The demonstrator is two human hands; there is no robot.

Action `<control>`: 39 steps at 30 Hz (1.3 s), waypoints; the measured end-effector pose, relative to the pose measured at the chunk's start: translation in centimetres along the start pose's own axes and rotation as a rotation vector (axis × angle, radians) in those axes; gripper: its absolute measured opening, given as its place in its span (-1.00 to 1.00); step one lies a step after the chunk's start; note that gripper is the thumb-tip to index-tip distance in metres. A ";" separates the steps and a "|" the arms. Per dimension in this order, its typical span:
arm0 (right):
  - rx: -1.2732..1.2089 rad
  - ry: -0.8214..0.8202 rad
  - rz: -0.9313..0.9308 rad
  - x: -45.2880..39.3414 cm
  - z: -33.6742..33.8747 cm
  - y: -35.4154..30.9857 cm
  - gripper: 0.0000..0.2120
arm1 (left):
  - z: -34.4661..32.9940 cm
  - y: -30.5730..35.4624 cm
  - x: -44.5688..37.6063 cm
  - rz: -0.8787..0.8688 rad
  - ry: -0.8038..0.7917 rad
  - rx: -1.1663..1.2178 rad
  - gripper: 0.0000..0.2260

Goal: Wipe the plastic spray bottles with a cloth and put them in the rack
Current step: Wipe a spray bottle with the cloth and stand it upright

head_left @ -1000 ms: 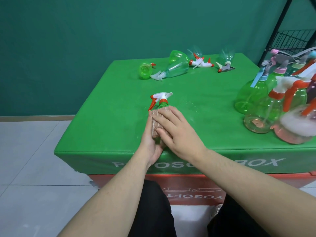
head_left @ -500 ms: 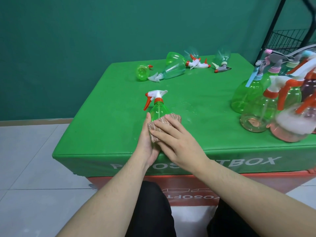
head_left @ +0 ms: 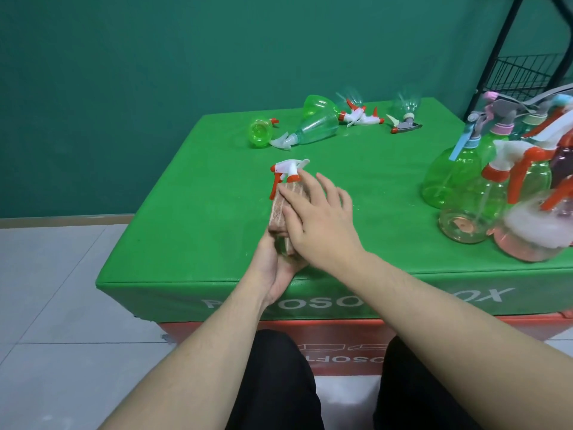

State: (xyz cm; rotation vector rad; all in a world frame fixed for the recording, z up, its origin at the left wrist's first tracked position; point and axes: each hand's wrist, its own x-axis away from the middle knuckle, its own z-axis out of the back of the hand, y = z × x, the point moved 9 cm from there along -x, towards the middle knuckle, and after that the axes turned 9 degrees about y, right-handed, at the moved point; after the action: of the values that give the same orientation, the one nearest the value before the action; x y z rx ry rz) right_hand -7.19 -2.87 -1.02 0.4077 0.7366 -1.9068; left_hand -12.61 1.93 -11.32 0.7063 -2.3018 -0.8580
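One light, slippery green plastic spray bottle with a white-and-red trigger (head_left: 288, 172) lies at 12 o'clock. Left hand (head_left: 276, 268) fingers curl round its bottom; right hand (head_left: 322, 221) fingers press the brown cloth (head_left: 283, 209) flat.

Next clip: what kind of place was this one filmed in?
Probably a staged indoor recording room rather than a home: a plain teal wall, a tiled floor, and a green padded box with printed lettering serving as a table, with a black wire rack beside it.
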 end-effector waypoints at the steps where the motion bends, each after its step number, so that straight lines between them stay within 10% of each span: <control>1: 0.007 -0.018 -0.049 -0.7 -0.1 0.2 -0.51 | 0.1 0.0 -0.1 0.003 0.001 0.014 -0.69; 7: -0.305 -0.118 -0.162 -1.8 -1.5 0.4 -0.59 | 0.4 -0.2 -0.3 -0.001 0.025 0.046 -0.66; 22: -0.153 0.054 0.256 3.9 -1.1 -1.3 -0.62 | 0.7 -0.3 -0.2 0.033 0.050 0.113 -0.42; 39: -0.205 0.042 0.177 4.8 -0.5 -1.2 -0.56 | 0.4 -0.2 0.1 -0.018 0.056 0.045 -0.53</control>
State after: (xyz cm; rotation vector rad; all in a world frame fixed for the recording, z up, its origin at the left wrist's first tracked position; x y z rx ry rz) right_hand -10.35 -5.47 -3.80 0.3723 0.8852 -1.6441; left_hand -12.91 1.86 -11.68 0.7624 -2.2744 -0.7870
